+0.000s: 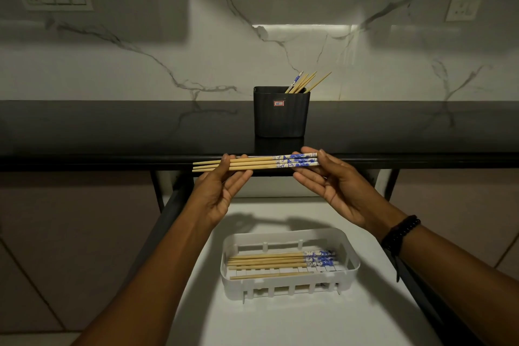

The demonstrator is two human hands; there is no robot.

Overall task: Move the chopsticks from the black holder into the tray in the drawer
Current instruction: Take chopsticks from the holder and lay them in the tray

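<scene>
Left hand (pixel 222 188) and right hand (pixel 334 185) pinch a level bundle of chopsticks (pixel 258 163) at either end — evidently squaring it for the tray (pixel 261 289) near below; others remain in the far black holder (pixel 280 118)

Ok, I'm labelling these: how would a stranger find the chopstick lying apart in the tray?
Below the black counter, the open drawer holds a white slotted tray. Most chopsticks lie bunched toward its far side; the lone chopstick lies nearer the front wall, apart, showing no blue pattern.
</scene>
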